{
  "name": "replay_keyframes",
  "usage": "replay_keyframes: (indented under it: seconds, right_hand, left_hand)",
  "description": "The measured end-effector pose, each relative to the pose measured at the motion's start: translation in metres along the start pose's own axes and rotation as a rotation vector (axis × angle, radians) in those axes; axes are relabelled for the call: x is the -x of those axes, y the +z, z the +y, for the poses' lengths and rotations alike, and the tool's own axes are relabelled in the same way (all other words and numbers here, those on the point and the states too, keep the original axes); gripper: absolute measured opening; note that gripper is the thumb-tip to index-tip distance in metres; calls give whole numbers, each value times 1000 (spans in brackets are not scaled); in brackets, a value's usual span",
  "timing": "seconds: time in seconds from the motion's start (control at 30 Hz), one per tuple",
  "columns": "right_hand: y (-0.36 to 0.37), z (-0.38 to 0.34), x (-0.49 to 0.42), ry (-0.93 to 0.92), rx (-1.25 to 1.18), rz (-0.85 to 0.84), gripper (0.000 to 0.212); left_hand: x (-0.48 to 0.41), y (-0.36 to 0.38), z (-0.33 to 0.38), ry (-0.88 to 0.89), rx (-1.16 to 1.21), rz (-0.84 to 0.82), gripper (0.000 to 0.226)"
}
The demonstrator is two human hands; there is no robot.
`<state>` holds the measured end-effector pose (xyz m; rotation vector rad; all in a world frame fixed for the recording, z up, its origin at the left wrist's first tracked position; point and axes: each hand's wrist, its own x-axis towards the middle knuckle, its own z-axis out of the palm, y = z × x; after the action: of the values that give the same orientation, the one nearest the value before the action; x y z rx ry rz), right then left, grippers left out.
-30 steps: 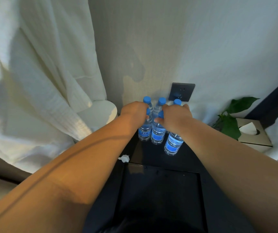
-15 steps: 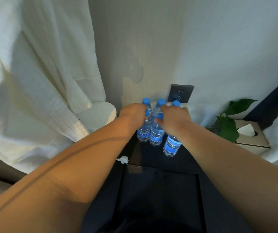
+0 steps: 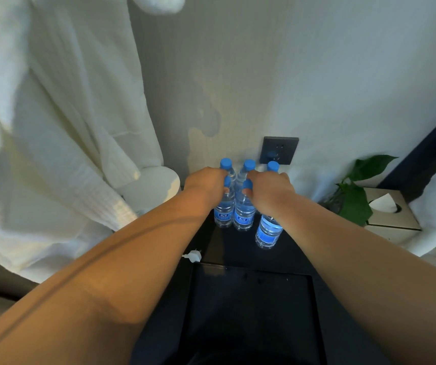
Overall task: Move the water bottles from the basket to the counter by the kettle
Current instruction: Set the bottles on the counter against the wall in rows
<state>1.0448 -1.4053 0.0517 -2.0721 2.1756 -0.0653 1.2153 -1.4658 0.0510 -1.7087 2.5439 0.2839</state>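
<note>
Head view: left hand point(image 3: 206, 181) grips the neck of a water bottle point(image 3: 223, 210), and right hand point(image 3: 270, 189) grips another bottle point(image 3: 243, 214) beside it. Five blue-capped bottles stand clustered at the counter's point(image 3: 238, 248) back edge, below a wall socket point(image 3: 278, 150). A white plug point(image 3: 194, 255) lies near the counter's left edge.

The water bottles point(image 3: 243, 206) are clear with bright blue caps and blue labels bearing small white marks. They stand on a black counter point(image 3: 238, 248). Behind the bottles, the wall point(image 3: 317, 75) is off-white, with a dark grey socket plate point(image 3: 279, 150) on it. Left of the bottles hangs a cream robe point(image 3: 53, 127) with a fine ribbed weave. Right of the bottles, a plant point(image 3: 356, 198) shows deep green leaves, beside a beige tissue box point(image 3: 388, 212) with white tissue.
</note>
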Motion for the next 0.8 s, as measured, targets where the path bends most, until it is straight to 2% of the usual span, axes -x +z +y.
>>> replay_keyframes:
  seconds: [0.17, 0.37, 0.6, 0.8]
  right_hand:
    - [0, 2, -1, -8, -24, -17, 29]
    - [2, 0, 3, -19, -38, -1, 36]
    - [4, -1, 6, 31, -92, 8, 34]
    - [5, -1, 6, 38, -118, 22, 35]
  left_hand:
    - [-1, 0, 1, 1, -3, -15, 21]
    - [-2, 1, 1, 1, -2, -17, 23]
    - [-4, 1, 3, 8, -16, -21, 29]
    - [-5, 2, 2, -2, -16, -35, 25]
